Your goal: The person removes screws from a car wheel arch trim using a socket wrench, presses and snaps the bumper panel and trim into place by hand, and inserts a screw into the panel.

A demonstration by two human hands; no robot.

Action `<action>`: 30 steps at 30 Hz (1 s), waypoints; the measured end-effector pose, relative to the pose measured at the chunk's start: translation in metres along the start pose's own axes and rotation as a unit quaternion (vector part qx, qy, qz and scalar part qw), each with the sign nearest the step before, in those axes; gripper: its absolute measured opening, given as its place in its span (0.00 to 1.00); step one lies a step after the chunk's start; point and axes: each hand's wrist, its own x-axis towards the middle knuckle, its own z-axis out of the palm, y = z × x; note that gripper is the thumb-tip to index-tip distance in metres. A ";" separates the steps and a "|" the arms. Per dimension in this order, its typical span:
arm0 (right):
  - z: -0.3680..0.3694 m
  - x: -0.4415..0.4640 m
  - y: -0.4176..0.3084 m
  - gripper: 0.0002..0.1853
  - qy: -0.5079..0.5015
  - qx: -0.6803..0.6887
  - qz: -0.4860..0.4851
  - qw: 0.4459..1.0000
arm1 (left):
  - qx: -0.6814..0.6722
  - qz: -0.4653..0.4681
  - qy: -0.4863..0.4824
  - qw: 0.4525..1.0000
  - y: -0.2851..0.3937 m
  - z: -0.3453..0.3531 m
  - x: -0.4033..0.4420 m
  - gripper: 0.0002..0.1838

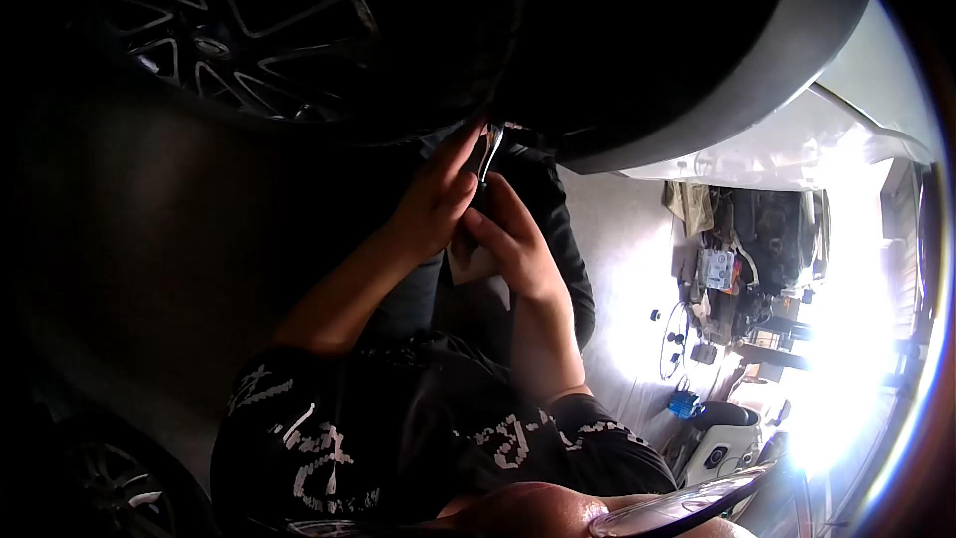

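My right hand (516, 244) is closed around the lower end of a slim, shiny metal tool (492, 151). The tool points up toward the dark underside of the wheel arch; its exact kind and its upper end are hard to make out. Close on the left, my left hand (436, 201) has its fingers stretched upward alongside the tool, the thumb near the right hand. Above both hands is the shadowed edge of a tyre (438, 90), fitted on a dark spoked wheel (211, 45).
A light car body panel (737, 144) curves above right. Along the right lie assorted parts and tools, a boxed item (717, 269), a cable (675, 339), a blue object (683, 403) and a dark bucket (727, 414). Another wheel (124, 478) sits at lower left.
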 end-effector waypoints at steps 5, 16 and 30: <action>-0.008 0.001 -0.009 0.21 -0.002 -0.017 -0.015 1.000 | 0.000 0.022 -0.010 1.000 -0.005 0.005 0.011 0.45; -0.002 0.001 -0.005 0.21 0.000 0.003 -0.017 1.000 | 0.016 -0.033 -0.002 0.999 0.001 -0.010 0.008 0.39; 0.006 0.011 0.001 0.19 0.015 0.033 -0.005 0.999 | -0.065 -0.089 -0.049 0.993 0.009 -0.028 0.011 0.37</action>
